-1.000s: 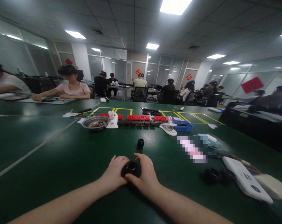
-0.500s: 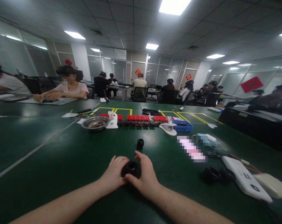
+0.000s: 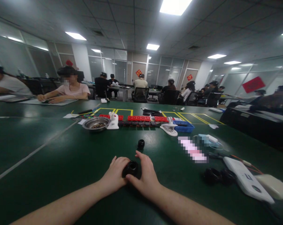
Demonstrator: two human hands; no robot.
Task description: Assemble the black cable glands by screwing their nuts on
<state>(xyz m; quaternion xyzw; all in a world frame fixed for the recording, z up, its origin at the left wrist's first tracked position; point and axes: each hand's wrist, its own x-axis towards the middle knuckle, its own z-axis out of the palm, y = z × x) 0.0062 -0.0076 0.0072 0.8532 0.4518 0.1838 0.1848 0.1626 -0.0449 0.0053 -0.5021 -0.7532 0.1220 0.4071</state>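
Our left hand (image 3: pixel 115 175) and our right hand (image 3: pixel 144 178) meet low in the middle of the view, both curled around a small black round part (image 3: pixel 131 169) with a hollow top. The left hand's fingers are folded against its left side; the right hand wraps it from the right, thumb lying along its near edge and forefinger stretched past its far side. So both hands are closed on the part, which sits on the dark green worktop (image 3: pixel 61 162) directly before us.

Just beyond the hands a second small black ring (image 3: pixel 141 144) stands alone on the worktop, apart from them. To the right lie two more black round pieces (image 3: pixel 218 176) side by side, next to a white flat device (image 3: pixel 246 183) with cables.

Farther out we see a metal bowl (image 3: pixel 95 123) holding small dark bits, a row of red blocks (image 3: pixel 141 118), a white clamp (image 3: pixel 169 128) and a blue tray (image 3: pixel 184 126). Other people sit at the worktops beyond.
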